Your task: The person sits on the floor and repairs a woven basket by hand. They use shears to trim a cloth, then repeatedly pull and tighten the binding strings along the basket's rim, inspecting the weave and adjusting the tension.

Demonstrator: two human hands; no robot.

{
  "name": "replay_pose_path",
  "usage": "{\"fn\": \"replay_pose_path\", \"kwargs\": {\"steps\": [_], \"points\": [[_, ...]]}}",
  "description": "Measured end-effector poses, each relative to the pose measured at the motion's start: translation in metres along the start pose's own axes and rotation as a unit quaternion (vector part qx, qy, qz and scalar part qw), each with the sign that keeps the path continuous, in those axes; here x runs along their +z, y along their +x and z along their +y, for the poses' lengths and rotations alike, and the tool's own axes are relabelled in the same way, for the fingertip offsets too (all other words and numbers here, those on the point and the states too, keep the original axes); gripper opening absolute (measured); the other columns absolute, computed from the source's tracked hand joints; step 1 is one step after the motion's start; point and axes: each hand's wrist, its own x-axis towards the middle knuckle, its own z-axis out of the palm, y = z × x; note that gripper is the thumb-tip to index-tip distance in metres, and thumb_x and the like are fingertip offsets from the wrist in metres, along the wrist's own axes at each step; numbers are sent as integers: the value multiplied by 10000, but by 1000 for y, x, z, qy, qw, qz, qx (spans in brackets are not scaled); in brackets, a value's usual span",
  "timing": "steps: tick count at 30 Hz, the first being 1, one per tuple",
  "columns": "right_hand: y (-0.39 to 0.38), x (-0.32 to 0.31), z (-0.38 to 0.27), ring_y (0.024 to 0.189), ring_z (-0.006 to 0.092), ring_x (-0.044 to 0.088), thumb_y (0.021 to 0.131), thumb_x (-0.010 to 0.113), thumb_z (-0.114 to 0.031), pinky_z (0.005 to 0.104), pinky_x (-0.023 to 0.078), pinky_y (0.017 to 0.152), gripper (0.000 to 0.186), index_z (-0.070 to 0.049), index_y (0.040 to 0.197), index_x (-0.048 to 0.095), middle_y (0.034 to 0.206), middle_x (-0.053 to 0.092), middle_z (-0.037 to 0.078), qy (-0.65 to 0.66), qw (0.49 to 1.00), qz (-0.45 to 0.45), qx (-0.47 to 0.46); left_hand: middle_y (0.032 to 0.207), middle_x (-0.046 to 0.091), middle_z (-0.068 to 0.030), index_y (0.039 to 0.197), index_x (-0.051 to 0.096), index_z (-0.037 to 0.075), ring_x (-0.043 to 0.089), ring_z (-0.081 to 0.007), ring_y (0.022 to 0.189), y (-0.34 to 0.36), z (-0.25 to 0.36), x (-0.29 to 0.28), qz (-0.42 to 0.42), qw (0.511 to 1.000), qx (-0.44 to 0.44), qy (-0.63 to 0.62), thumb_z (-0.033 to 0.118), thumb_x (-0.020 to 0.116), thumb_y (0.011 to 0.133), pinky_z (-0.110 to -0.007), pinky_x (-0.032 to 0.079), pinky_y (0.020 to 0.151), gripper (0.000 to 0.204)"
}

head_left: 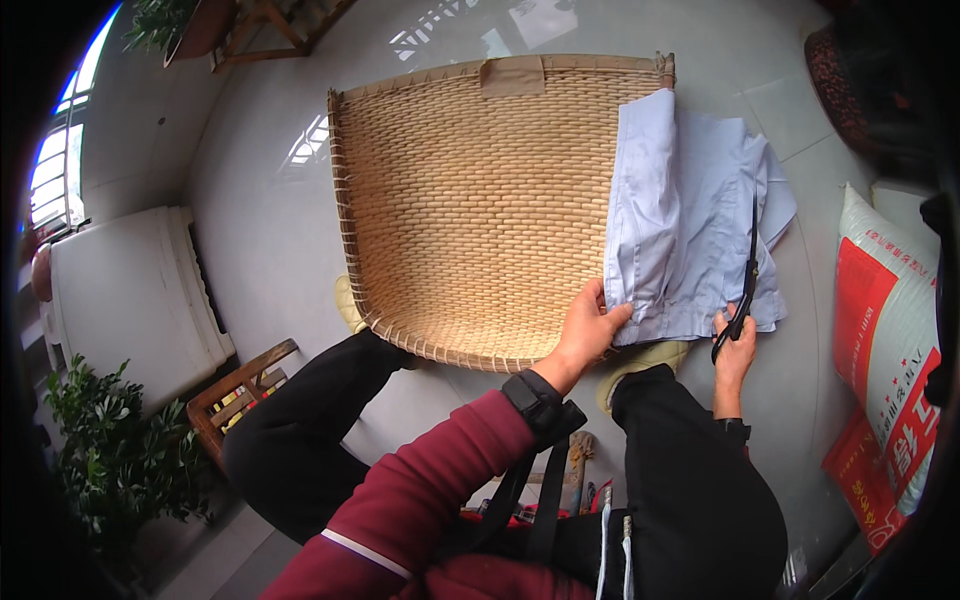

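A wide woven basket (480, 210), flat and scoop-shaped, stands in front of me with its rounded side near my legs. Pale blue cloth (712, 215) drapes over its right edge and spreads out to the right. At the basket's near right corner, my left hand (585, 328) pinches the lower edge of this cloth between thumb and fingers. Farther right, my right hand (736, 358) holds black scissors (749, 285) by the handles, blades pointing away from me over the cloth. The blades look closed or nearly so. A brown patch (512, 76) covers part of the basket's far rim.
Beyond the cloth on the right stand a white and red sack (880, 330) and a dark round pot (850, 95). To the left are a white box-like unit (130, 300), a leafy plant (115, 440) and a wooden chair part (240, 395). My shoes flank the basket's near side.
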Motion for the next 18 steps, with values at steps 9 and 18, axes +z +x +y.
{"fn": "replay_pose_path", "kwargs": {"steps": [9, 18], "points": [[2, 16, 3, 862, 198, 651, 794, 768, -271, 341, 487, 776, 353, -65, 1039, 619, 948, 692, 56, -107, 994, 35, 3, 1038, 633, -97, 1342, 372, 50, 609, -159, 872, 6, 6, -16, 18, 994, -84, -61, -38, 477, 899, -307, 510, 765, 464], [34, -5, 8, 843, 387, 611, 787, 759, -364, 459, 463, 738, 436, -66, 1017, 538, 893, 650, 146, -171, 972, 153, -39, 1009, 648, -60, 1194, 488, 41, 625, -118, 838, 7, 13, -21, 5, 992, -114, -50, 70, 611, 908, -259, 526, 716, 312]]}}
